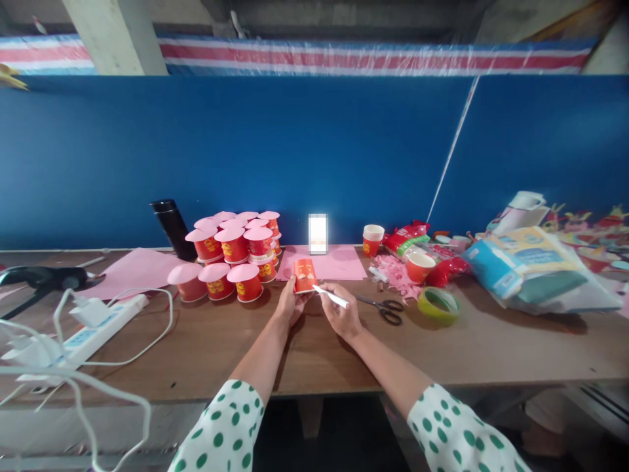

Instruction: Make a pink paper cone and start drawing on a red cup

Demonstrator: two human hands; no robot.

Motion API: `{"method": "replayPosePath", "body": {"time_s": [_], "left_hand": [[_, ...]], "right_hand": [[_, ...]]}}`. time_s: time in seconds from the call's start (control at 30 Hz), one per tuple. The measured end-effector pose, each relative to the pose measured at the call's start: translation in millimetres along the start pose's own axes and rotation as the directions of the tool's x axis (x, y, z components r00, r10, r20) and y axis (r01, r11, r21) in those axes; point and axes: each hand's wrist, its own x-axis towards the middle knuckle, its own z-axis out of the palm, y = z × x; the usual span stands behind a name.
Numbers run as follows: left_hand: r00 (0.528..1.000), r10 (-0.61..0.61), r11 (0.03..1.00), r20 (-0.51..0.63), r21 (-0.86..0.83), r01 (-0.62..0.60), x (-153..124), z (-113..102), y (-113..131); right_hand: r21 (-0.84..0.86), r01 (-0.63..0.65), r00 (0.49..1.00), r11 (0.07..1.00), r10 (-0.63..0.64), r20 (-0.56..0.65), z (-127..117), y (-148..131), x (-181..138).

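My left hand [291, 303] is closed around a red paper cup [304, 274] with a yellow print, held just above the wooden table [304, 354]. My right hand [341, 313] grips a white pen [330, 296] whose tip touches the cup's lower edge. Both forearms reach forward from green-dotted white sleeves.
A stack of red cups with pink paper lids [230, 252] stands to the left, beside a black flask [171, 228]. Pink paper sheets [339, 262], a lit phone [318, 233], scissors [386, 307], a green tape roll [438, 303], more cups and bags lie right. A power strip [95, 326] with white cables sits at left.
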Motion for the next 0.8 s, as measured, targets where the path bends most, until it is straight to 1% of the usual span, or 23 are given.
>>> {"method": "replayPosePath", "body": {"time_s": [0.07, 0.2, 0.37, 0.53, 0.8], "left_hand": [[1.0, -0.009, 1.0, -0.001, -0.008, 0.009, -0.4, 0.3, 0.4], [1.0, -0.015, 1.0, -0.005, -0.004, 0.015, -1.6, 1.8, 1.2], [1.0, -0.015, 1.0, 0.025, 0.005, 0.015, -3.0, 3.4, 1.7], [0.999, -0.014, 1.0, 0.044, 0.015, 0.014, -5.1, 4.6, 2.7], [0.998, -0.013, 1.0, 0.057, 0.011, 0.012, -4.6, 4.5, 2.4]], "right_hand": [[0.005, -0.004, 1.0, 1.0, 0.004, -0.006, -0.3, -0.9, 0.4], [0.029, -0.015, 0.999, 0.999, 0.014, 0.028, -1.8, -3.2, 1.0], [0.051, -0.022, 1.0, 0.998, 0.021, 0.008, -2.5, -3.1, 0.6], [0.064, -0.029, 0.999, 0.998, 0.026, 0.045, -2.1, -1.3, 0.3], [0.063, -0.034, 0.998, 0.997, 0.032, 0.046, -2.1, -2.8, 1.5]]}}
